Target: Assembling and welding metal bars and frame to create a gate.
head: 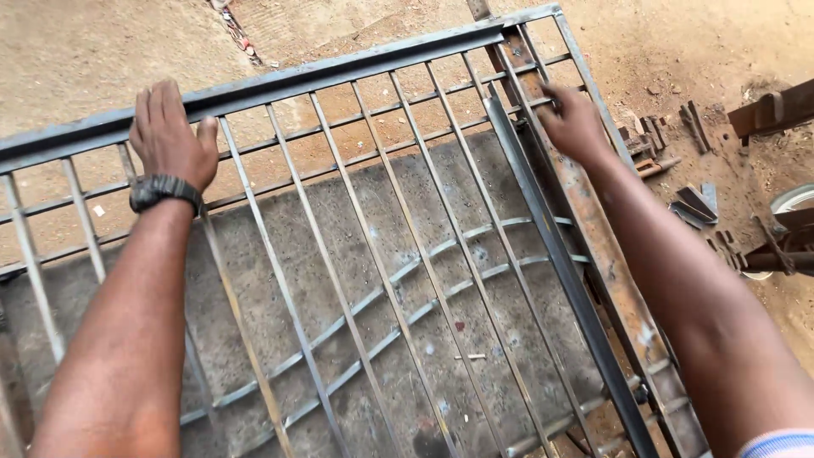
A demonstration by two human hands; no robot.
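Gripping a steel grille [356,220] at two points, a person leans over the frame as it lies across a grey concrete slab [280,280] set in reddish dirt [102,51]. The left hand [172,136] rests on the grille's far top rail [254,89], fingers laid flat over the angle iron and thumb hooked at its near edge; a dark wristwatch [165,191] circles the wrist. The right hand [572,123] reaches to the far right corner, its fingers closed about one of the thin upright bars near the side rail [560,254], though the exact hold is partly hidden by the hand itself. The grille fills most of the view: slim vertical bars run from the top rail toward the camera, crossed by two straight bands near the top and two curved bands [381,305] lower down. A rusty flat bar [606,254] lies beneath the right edge, just beside the side rail. Scrap metal offcuts [670,148] sit on the dirt to the right, well apart from the hands, with heavier rusted steel [776,106] at the picture's right edge. A striped sleeve [780,444] shows at the lower right corner.
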